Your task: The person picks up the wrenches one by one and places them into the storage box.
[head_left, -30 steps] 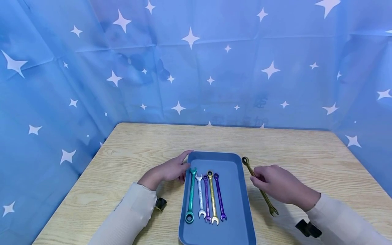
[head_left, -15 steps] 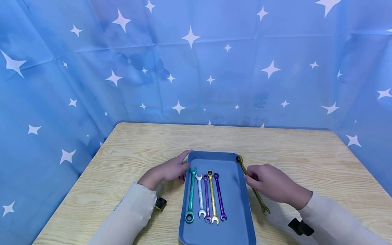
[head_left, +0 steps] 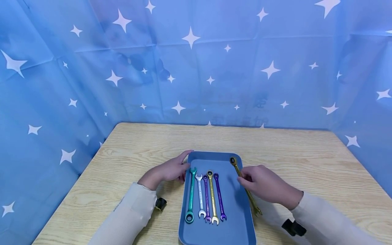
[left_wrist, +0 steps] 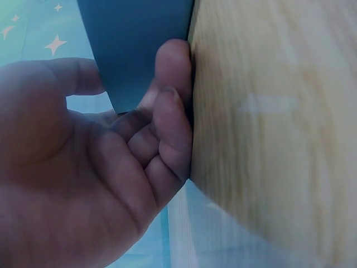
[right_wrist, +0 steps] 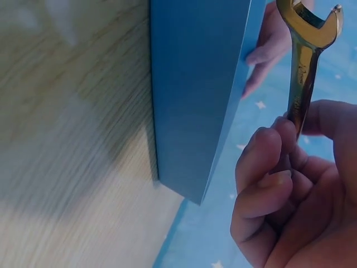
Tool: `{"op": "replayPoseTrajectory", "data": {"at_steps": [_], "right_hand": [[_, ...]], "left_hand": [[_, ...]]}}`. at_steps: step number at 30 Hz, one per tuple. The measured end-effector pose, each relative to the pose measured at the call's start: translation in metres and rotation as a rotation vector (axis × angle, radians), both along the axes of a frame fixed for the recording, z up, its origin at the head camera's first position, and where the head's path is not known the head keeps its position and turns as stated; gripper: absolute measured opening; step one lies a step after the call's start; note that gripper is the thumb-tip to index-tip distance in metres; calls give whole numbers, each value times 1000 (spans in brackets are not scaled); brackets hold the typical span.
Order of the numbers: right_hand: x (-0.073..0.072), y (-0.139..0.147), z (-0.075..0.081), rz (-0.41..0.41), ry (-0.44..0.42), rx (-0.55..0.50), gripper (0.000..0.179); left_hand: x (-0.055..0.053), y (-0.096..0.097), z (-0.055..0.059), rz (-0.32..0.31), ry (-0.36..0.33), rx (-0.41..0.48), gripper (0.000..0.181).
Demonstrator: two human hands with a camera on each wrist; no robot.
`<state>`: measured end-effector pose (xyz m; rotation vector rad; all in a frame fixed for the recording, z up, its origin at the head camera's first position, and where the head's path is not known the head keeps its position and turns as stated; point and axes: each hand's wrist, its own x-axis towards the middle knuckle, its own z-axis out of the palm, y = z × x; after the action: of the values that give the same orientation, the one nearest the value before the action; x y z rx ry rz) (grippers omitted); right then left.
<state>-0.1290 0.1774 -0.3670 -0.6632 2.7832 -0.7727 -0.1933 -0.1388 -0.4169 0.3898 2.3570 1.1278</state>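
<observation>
A blue tray (head_left: 235, 224) lies lengthwise on the table. In it is a row of combination wrenches: a green wrench (head_left: 191, 195), a silver wrench (head_left: 200, 196), a purple wrench (head_left: 206, 199), a gold wrench (head_left: 212, 199) and a darker purple wrench (head_left: 219, 197). My left hand (head_left: 171, 169) grips the tray's left side near the far corner; in the left wrist view its fingers (left_wrist: 173, 117) curl against the outer wall. My right hand (head_left: 266, 183) pinches a dark gold wrench (right_wrist: 304, 72) by the middle, tilted over the tray's right rim, ring end inside, open end outside.
The wooden table (head_left: 147, 139) extends around the tray on both sides and behind it. A blue curtain (head_left: 196, 75) with white stars hangs behind the table and along its sides. Black wrist cameras (head_left: 293, 227) sit at both sleeves.
My right hand has moved left with the dark gold wrench, from beside the tray to over its right rim. The left hand, the tray and the wrenches in it have stayed put.
</observation>
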Motion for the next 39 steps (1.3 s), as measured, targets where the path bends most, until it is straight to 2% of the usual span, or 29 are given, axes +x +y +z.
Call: {"op": "replayPoseTrajectory", "data": {"at_steps": [8,17,27,31,39], "right_hand": [[-3,-6,-4,-5,7,-11,39],[-5,-13,-9,-18,-46,-42,43],[-5,-21,-14,-19,-42,-56,45],[-4,-23,-15,-15,-74,-70,44],[-4,-27,-16,20,-198,-136,37]], "left_hand": [[-1,-1,-1,2,-6,-7,60],[-1,-1,-2,3,-2,-6,60],[-1,-1,-1,0,-2,-9,59],[-1,-1,-1,-1,-2,-9,60],[0,0,-1,4,0,-13,60]]}}
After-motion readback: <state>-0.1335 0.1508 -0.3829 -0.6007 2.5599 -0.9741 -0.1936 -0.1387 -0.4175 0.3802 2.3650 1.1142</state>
